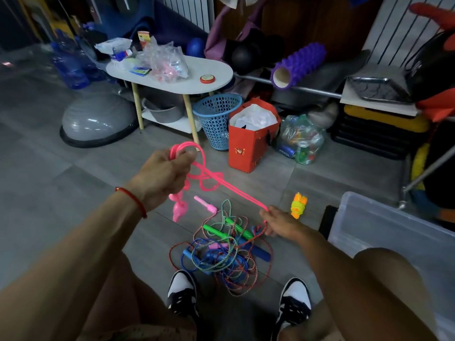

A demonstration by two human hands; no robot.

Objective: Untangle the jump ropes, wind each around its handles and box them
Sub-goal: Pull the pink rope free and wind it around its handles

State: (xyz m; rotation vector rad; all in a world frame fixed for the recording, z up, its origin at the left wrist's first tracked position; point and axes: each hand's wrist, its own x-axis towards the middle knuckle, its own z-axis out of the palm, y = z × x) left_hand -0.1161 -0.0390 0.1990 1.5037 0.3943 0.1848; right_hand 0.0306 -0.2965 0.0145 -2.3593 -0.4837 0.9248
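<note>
L hand [163,174] is raised over the floor, fingers clenched round a bunch of loops of the pink rope [209,179]; a pink handle [178,209] dangles just below the wrist. From that fist two strands run down-right, w/ a loose knot partway, to the R hand [279,221], which pinches the strands btw thumb and fingertips. A second pink handle [205,205] lies on the floor [49,173] btw the hands.

Near the feet, btw two black-and-white shoes [183,291], sits the tangled pile [221,252]: green handles [240,228], blue handles [258,252], braided red/blue and green cords all mixed together. Right of the pile, apart from it, an already wound yellow rope [298,205] w/ orange handles lies on the floor. The clear plastic box [384,232] stands at near right, beside the R knee.

Far side: white oval table [209,70] w/ plastic bags, blue basket [216,119], red paper bag [251,143], grey balance dome [97,119], purple foam roller [298,65].
</note>
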